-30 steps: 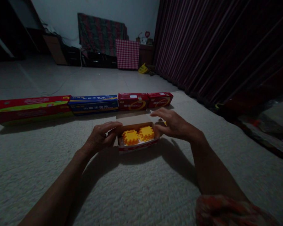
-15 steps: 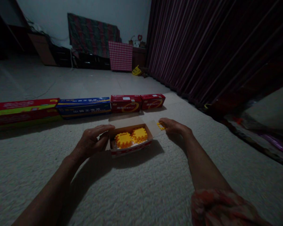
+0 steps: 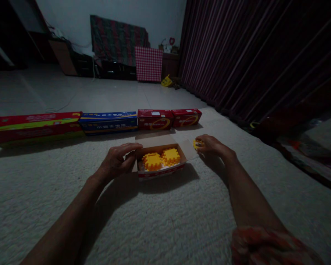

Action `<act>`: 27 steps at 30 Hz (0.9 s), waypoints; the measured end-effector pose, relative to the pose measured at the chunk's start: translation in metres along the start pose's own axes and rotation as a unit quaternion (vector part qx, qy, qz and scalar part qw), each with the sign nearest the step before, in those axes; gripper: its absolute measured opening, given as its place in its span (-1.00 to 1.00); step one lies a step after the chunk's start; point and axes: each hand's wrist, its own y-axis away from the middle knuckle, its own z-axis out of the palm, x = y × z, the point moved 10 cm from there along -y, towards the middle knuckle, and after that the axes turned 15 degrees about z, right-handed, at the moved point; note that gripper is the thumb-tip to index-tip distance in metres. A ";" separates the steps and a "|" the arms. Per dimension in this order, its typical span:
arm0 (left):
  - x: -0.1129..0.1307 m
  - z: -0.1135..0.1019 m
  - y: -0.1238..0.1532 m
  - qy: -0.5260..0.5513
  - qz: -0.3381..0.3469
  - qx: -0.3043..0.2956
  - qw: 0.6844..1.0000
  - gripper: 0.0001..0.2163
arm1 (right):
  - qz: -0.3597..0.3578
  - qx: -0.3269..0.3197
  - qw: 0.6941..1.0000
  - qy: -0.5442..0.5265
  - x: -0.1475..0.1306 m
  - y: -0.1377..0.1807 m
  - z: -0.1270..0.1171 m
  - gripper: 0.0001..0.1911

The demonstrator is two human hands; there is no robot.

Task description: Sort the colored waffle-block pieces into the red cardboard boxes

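Observation:
An open cardboard box (image 3: 161, 172) with a red and white front stands on the pale quilted cover, its flaps folded outward. Inside it lie two stacks of yellow toothed plastic pieces, a left stack (image 3: 152, 162) and a right stack (image 3: 171, 156). My left hand (image 3: 118, 158) grips the box at its left end, thumb and fingers at the side flap. Just beyond the right flap, my right hand (image 3: 211, 144) is closed on a yellow toothed plastic piece (image 3: 195, 144), partly hidden by the fingers.
Behind the open box runs a row of closed boxes: a long red and yellow box (image 3: 38, 127), a blue box (image 3: 109, 123), and two red boxes (image 3: 154, 120). A dark curtain (image 3: 226, 55) hangs at the right. A checked cloth (image 3: 149, 64) covers part of the far cabinet.
The whole view has shifted, so everything sits further right. The yellow piece in my right hand has turned and shows a different side. My left hand keeps its place on the box.

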 end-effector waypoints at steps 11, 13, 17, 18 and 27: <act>-0.004 0.001 0.002 -0.004 -0.011 0.008 1.000 -0.71 | -0.265 0.135 0.943 -0.147 -0.137 0.086 -0.078 -0.60; -0.004 0.002 0.002 -0.002 -0.012 0.010 1.000 -0.71 | -0.315 0.098 0.932 -0.152 -0.167 0.103 -0.066 -0.61; -0.003 0.002 0.001 -0.001 -0.005 0.014 1.000 -0.71 | -0.355 0.041 0.924 -0.136 -0.196 0.117 -0.040 -0.67; -0.002 0.002 0.001 -0.001 -0.001 0.014 1.000 -0.71 | -0.355 0.036 0.925 -0.130 -0.198 0.117 -0.035 -0.69; 0.000 0.002 0.000 0.005 0.010 0.011 1.000 -0.73 | -0.360 0.091 0.920 -0.125 -0.194 0.116 -0.039 -0.54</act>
